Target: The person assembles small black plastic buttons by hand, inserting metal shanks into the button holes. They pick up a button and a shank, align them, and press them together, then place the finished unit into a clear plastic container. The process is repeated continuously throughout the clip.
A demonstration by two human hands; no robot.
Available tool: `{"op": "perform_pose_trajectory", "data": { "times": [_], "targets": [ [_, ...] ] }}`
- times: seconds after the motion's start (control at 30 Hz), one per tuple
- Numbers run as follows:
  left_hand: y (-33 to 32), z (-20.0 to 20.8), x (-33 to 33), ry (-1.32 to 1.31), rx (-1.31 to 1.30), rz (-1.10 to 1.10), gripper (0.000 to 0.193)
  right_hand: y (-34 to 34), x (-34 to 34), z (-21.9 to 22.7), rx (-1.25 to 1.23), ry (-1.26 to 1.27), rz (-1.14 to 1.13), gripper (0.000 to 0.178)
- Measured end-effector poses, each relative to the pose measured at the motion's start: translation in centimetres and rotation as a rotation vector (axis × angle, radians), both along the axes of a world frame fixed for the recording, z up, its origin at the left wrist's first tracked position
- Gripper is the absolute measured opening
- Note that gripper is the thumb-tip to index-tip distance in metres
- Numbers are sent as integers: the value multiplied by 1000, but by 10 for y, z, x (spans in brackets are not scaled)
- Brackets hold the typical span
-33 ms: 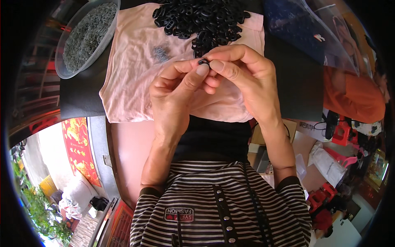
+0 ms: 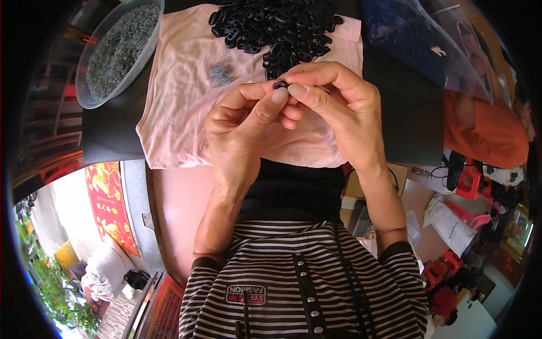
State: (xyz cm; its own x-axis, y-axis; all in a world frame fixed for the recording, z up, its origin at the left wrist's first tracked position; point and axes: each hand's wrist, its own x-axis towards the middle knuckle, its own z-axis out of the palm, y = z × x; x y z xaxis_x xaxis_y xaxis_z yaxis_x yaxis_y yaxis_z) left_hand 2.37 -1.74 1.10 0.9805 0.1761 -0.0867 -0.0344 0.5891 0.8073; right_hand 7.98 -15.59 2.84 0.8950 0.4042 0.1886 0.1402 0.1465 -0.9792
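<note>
A small black plastic cord lock (image 2: 280, 85) is pinched between the thumb and forefinger of my left hand (image 2: 240, 124). My right hand (image 2: 350, 107) meets it from the other side, thumb and forefinger closed at its right end; whatever lies between those two fingertips is hidden. Beyond my fingers a heap of similar black cord locks (image 2: 271, 25), several with two holes, spreads over a pink cloth (image 2: 180, 101). A little pile of thin metal springs (image 2: 220, 73) lies on the cloth left of the heap.
At the far left stands a clear plastic tub (image 2: 81, 93) full of small metal springs (image 2: 121, 51). The cloth covers a dark table (image 2: 412, 124). Clear plastic bags (image 2: 451, 34) lie at the far right, and a person's orange sleeve (image 2: 485, 130) shows beside the table.
The cord lock has tipped slightly between my fingertips, so less of its opening shows. My right hand has shifted a touch to the right; the rest looks the same.
</note>
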Motion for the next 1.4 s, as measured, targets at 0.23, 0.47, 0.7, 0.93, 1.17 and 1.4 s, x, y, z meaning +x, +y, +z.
{"op": "perform_pose_trajectory", "data": {
  "times": [0.23, 0.47, 0.7, 0.93, 1.17, 1.4],
  "targets": [
    [-1, -5, 3, 13, -105, -71, 14, -6, -4, 7, 42, 154, -4, 15],
    [-1, 0, -1, 30, -56, -76, 14, -11, -6, 8, -36, 42, 14, 15],
    [-2, 5, -12, 84, -1, -85, 14, -12, -23, 10, -84, 18, -33, 9],
    [-1, 4, -15, 114, 30, -89, 13, -12, -28, 7, -114, -25, -26, 9],
    [6, 3, -14, 11, 94, -24, 11, -8, -1, 18, -240, 16, 38, 12],
    [15, -7, -15, 22, 156, -95, 13, 7, 41, 1, -753, -751, -11, 14]
  ]
}}
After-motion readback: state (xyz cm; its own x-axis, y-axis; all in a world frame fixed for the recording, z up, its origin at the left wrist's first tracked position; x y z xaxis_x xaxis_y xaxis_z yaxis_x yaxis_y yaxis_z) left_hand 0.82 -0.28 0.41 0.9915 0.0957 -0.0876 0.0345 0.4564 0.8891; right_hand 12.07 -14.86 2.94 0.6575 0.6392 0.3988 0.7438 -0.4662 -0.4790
